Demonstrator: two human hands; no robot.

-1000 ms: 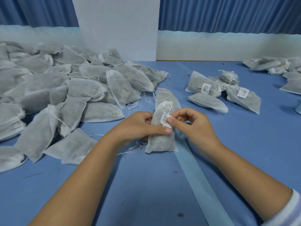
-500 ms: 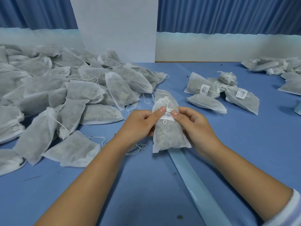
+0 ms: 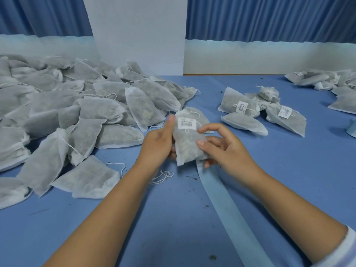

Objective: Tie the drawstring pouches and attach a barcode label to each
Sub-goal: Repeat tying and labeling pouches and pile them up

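A white mesh drawstring pouch [image 3: 187, 143] filled with dried matter is held above the blue table in the middle of the view. A white barcode label [image 3: 186, 123] sits on its upper face, just below the tied neck. My left hand [image 3: 159, 140] grips the pouch's left edge, thumb raised beside the label. My right hand [image 3: 221, 146] cups the pouch's right side and underside, thumb pressed on its front, index finger lifted off the label.
A large heap of unlabelled pouches [image 3: 67, 116] covers the left of the table. Labelled pouches [image 3: 260, 112] lie at the right middle, more pouches [image 3: 327, 81] at the far right. A pale blue backing strip [image 3: 227, 209] runs toward the near edge. Loose string [image 3: 162, 177] lies under my left wrist.
Both thumbs have come off the label after pressing it on. The pouch has been lifted slightly and tilted, and my right fingers have spread apart.
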